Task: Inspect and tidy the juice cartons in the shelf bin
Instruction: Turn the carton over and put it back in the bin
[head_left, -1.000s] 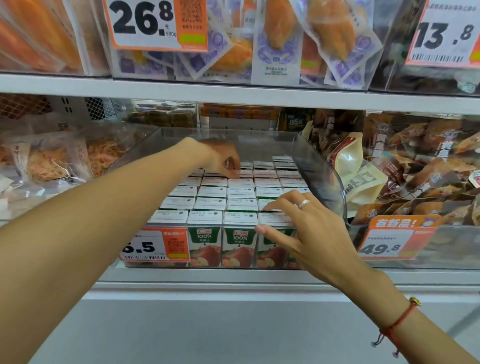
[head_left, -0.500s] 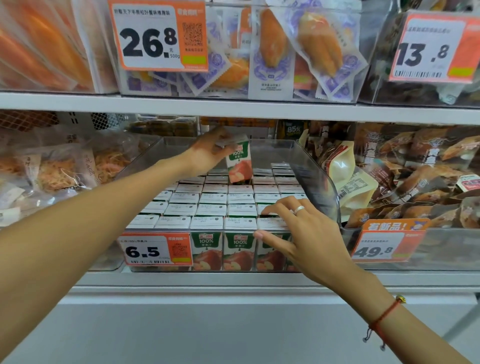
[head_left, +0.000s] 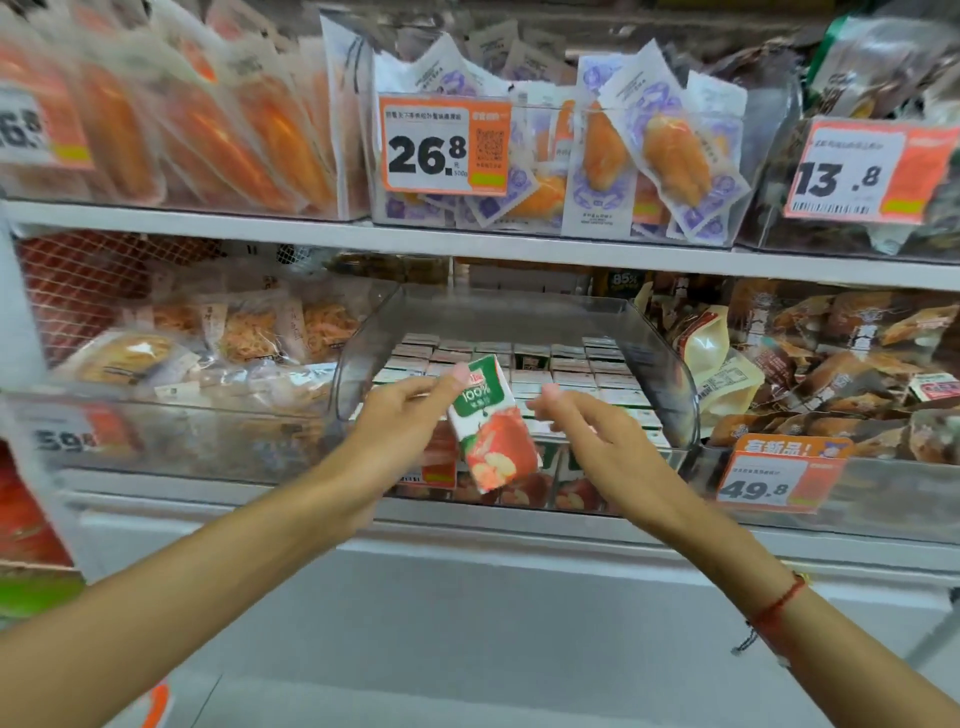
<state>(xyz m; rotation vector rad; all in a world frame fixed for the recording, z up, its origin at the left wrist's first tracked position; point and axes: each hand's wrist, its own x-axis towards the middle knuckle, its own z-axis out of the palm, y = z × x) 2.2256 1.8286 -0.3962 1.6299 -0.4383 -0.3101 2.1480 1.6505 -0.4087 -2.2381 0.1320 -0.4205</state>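
Note:
A clear plastic shelf bin (head_left: 670, 374) on the middle shelf holds several rows of small juice cartons (head_left: 571, 374), white tops up. My left hand (head_left: 400, 415) pinches one green, white and red juice carton (head_left: 491, 423) by its top. That carton hangs tilted in front of the bin, near its front wall. My right hand (head_left: 587, 431) hovers just right of the carton with fingers loosely spread, holding nothing. A dark gap (head_left: 530, 361) shows among the back rows.
Bagged snacks (head_left: 831, 364) fill the bin to the right, behind a 49.8 price tag (head_left: 769, 478). Bags of dried food (head_left: 234, 338) lie to the left. The upper shelf edge (head_left: 467, 244) runs close above, with packets and a 26.8 tag (head_left: 444, 145).
My left hand lifted one carton out of the back rows and drew it forward and down to the bin's front. My right hand left the front cartons and rose beside it.

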